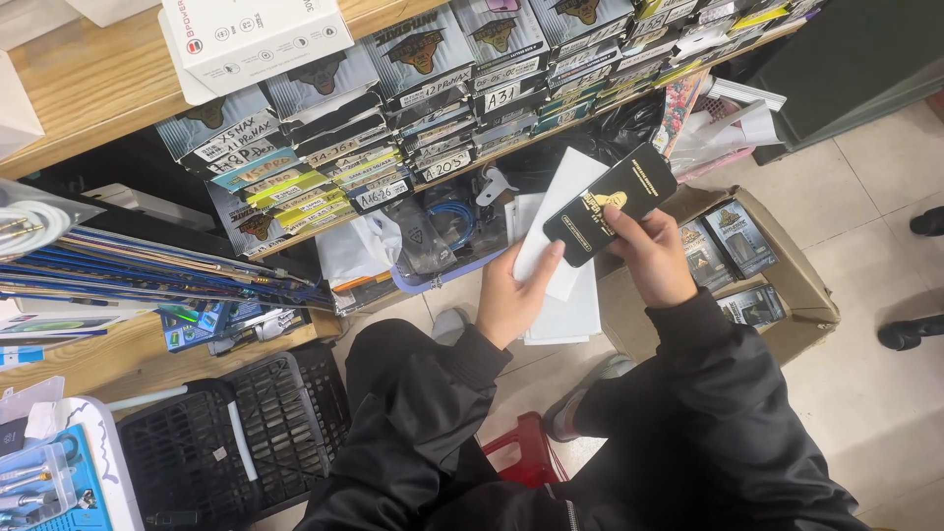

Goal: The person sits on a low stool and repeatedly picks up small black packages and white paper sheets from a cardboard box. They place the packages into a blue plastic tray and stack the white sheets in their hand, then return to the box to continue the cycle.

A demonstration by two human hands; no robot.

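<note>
Overhead, we note the right hand [651, 261] pinching a slim black packet [610, 204] with gold print, tilted, above an open cardboard box [801, 285] of similar packets. Left hand [511, 295] is clamped on a plain white sleeve [556, 221], which passes behind the black packet's lower end.

Shop: shelf [59, 93] of stacked packets [393, 108]

Left hand [513, 295] raised, fingers pinching, right hand [651, 258] gripping, black sleeves
</note>
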